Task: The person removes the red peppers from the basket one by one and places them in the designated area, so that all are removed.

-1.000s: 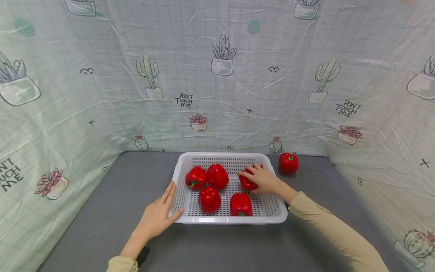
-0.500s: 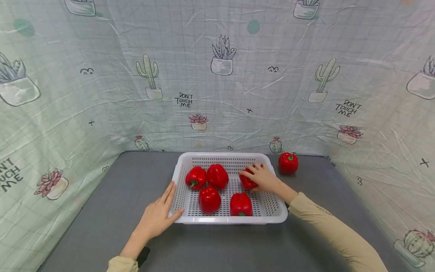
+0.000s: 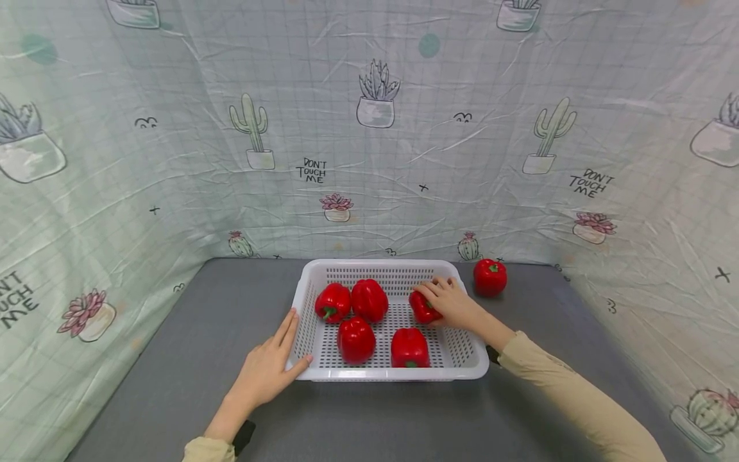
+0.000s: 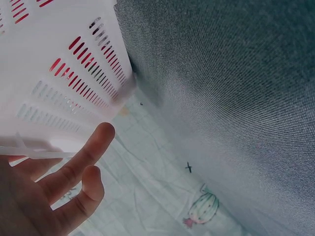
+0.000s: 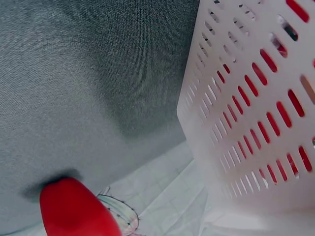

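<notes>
My right hand (image 3: pixel 456 307) reaches over the right rim of a white plastic basket (image 3: pixel 381 373) and grips a red bell pepper (image 3: pixel 421 310), its fingers curled over the top. Part of that pepper is hidden under the hand. At the opposite side, my left hand (image 3: pixel 267 367) rests on the basket's left rim with fingers extended. The left wrist view shows those fingers (image 4: pixel 78 164) against the outside of the slotted wall (image 4: pixel 54 98). Several more bell peppers sit in the basket, one of them (image 3: pixel 410 348) near the front wall.
Behind the basket's right side, another red bell pepper (image 3: pixel 489 278) stands on the grey table (image 3: pixel 369 417); the right wrist view shows it low in the frame. A cactus-print cloth (image 3: pixel 375 160) encloses the back and sides.
My right hand and the bell pepper under it have shifted slightly right, and the fingers have drawn closer together over it. The left hand and basket stay put.
</notes>
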`<state>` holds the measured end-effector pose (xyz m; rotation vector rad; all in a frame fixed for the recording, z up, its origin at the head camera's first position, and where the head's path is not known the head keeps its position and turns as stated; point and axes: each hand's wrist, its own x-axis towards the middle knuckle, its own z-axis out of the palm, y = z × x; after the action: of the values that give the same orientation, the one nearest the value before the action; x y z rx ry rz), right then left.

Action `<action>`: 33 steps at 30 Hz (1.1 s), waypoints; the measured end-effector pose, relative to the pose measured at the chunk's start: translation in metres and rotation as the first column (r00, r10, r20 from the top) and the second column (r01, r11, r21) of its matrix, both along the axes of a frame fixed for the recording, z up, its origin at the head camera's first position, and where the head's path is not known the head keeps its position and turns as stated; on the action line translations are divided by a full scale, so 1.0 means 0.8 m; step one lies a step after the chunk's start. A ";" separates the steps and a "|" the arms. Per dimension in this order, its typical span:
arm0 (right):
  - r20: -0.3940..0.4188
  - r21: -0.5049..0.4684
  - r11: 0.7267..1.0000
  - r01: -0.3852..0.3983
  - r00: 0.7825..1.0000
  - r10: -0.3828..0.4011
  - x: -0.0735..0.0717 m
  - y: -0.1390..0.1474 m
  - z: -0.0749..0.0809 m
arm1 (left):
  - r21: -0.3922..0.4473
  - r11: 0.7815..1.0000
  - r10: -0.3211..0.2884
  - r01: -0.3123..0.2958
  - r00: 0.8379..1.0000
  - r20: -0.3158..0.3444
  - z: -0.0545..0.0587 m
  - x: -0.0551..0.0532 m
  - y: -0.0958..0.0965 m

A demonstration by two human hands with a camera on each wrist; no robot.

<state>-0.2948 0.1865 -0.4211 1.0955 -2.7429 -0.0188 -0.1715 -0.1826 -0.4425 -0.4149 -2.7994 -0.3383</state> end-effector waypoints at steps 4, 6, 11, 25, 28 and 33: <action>-0.033 -0.010 1.000 0.022 0.999 -0.022 0.008 0.005 0.007 | -0.003 1.000 0.001 -0.001 1.000 -0.002 0.000 0.000 0.000; -0.056 -0.020 1.000 0.015 0.998 -0.016 0.012 0.007 0.010 | -0.006 1.000 0.000 0.000 1.000 -0.002 0.000 0.000 0.000; -0.102 -0.047 0.999 0.002 0.995 -0.007 0.019 0.013 0.016 | -0.008 1.000 -0.002 0.002 1.000 -0.007 0.001 0.000 0.000; -0.222 -0.113 0.993 -0.040 0.975 0.014 0.036 0.032 0.031 | -0.008 1.000 0.004 -0.004 1.000 0.000 0.000 0.001 0.000; -0.269 -0.117 0.992 -0.049 0.963 0.016 0.037 0.038 0.032 | -0.004 1.000 0.000 0.000 1.000 0.000 0.001 0.001 0.000; -0.302 -0.133 0.989 -0.061 0.953 0.018 0.042 0.044 0.036 | -0.004 1.000 -0.003 0.003 1.000 0.001 0.000 0.001 0.000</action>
<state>-0.2615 0.2219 -0.3925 1.0163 -2.4123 0.0126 -0.1706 -0.1830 -0.4421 -0.4198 -2.8010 -0.3337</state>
